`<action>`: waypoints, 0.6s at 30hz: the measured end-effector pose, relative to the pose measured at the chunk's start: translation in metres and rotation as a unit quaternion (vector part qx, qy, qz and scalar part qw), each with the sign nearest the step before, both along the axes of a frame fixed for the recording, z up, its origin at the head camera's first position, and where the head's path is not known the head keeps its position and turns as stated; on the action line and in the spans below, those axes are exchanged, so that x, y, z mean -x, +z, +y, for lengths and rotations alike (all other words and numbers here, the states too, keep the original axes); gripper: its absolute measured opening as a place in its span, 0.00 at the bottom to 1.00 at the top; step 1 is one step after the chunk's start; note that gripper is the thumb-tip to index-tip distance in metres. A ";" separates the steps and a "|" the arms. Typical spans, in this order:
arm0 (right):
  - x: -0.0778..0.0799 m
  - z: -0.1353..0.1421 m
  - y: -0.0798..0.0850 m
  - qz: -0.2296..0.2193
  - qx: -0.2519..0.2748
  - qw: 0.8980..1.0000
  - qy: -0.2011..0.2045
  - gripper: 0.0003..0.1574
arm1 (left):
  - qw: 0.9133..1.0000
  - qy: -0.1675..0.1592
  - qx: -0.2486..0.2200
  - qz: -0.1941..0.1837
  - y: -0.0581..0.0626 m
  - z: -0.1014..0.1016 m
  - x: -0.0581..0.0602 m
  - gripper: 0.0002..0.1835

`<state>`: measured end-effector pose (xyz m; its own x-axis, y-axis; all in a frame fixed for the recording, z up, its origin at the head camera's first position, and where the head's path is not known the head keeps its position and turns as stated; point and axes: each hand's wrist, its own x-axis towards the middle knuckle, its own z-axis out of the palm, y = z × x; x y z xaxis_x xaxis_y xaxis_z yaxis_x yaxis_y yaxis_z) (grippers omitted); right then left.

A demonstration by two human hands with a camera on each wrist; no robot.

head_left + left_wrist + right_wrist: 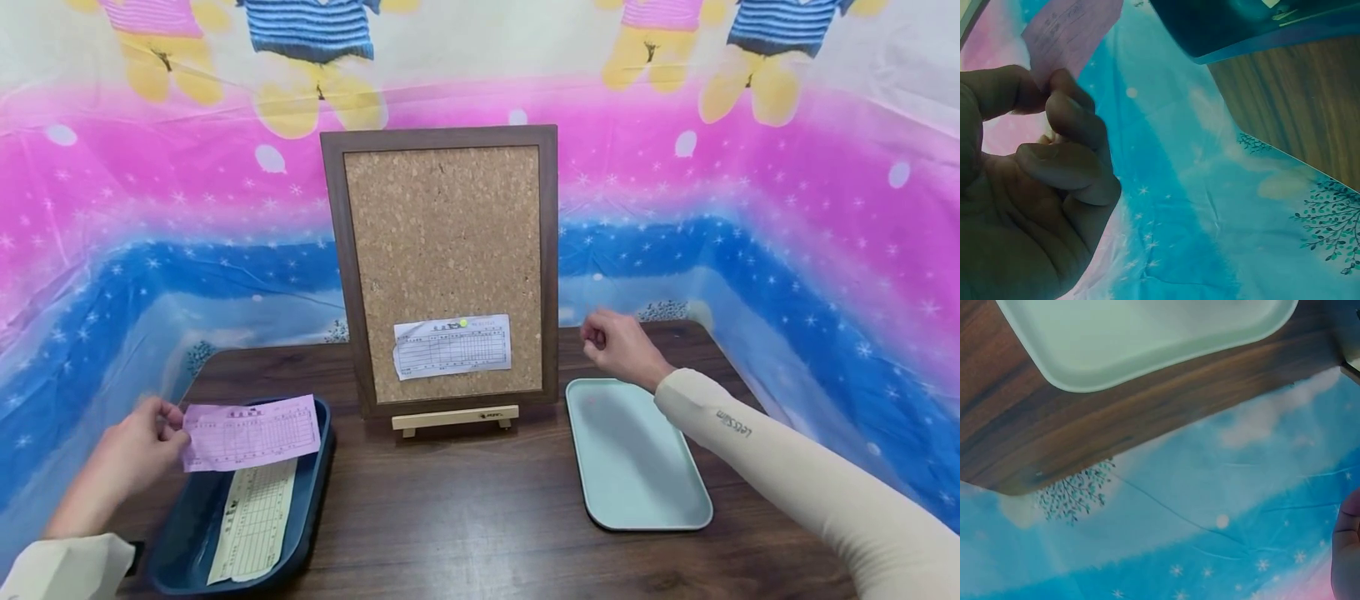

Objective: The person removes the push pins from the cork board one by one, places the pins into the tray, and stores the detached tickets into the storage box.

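Observation:
My left hand point(135, 450) pinches a pink printed form slip point(255, 435) by its left end, between thumb and fingers. The slip hangs above a dark blue tray point(321, 492), where a pale yellow form slip point(257, 521) lies. Over the far edge of a pale green tray point(637, 467), my right hand point(622, 346) hovers with curled fingers; whether something small sits between the fingertips is hidden. A white form slip point(453, 354) is fixed low on the framed corkboard point(450, 233) by a yellow-green pushpin point(463, 322).
The corkboard leans upright on a small wooden stand point(456, 418) at the middle back of the brown table point(442, 508). A printed cloth point(637, 233) hangs behind and at both sides of the table.

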<state>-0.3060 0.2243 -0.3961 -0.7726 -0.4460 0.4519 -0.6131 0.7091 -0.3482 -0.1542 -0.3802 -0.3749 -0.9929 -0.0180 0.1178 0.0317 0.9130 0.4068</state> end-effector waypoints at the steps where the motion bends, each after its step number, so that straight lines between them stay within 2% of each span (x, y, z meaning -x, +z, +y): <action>1: 0.000 0.000 -0.002 -0.004 -0.002 1.000 -0.002 0.07 | 1.000 0.000 0.003 -0.005 -0.001 -0.001 -0.001 0.11; 10: -0.002 0.006 -0.019 -0.041 -0.011 0.999 -0.021 0.08 | 0.999 -0.014 0.028 -0.038 -0.007 -0.003 -0.004 0.01; 13: -0.002 0.006 -0.023 -0.057 -0.016 0.998 -0.024 0.07 | 0.997 -0.016 0.023 -0.066 -0.008 -0.001 -0.005 0.05; 18: -0.005 0.005 -0.027 -0.086 -0.028 0.995 -0.031 0.08 | 0.992 -0.002 -0.004 -0.128 -0.011 0.003 -0.005 0.12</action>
<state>-0.3014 0.2294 -0.4231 -0.8634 -0.4157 0.2859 -0.5020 0.7648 -0.4039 -0.1490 -0.3777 -0.3854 -0.9903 -0.0136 -0.1385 -0.0697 0.9100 0.4087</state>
